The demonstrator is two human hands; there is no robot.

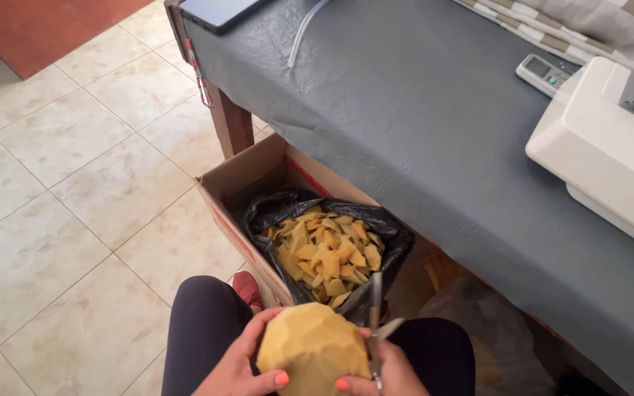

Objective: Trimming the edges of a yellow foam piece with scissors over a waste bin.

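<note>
Two hands hold one yellow foam lump [312, 350] over the lap: left hand [238, 364] cups its side, right hand [387, 370] also grips one pair of scissors [376, 323], blades apart. One scrap-filled box [258, 198] sits beside the surface [434, 132] edge; open floor [60, 191] lies left.

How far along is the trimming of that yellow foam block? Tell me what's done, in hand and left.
Done: many yellow offcuts fill the black bag in the cardboard box. In hand: the left hand cradles the faceted foam block; the right hand holds open scissors at its edge. Left: the block looks bulky and angular, so probably more cuts.
</note>
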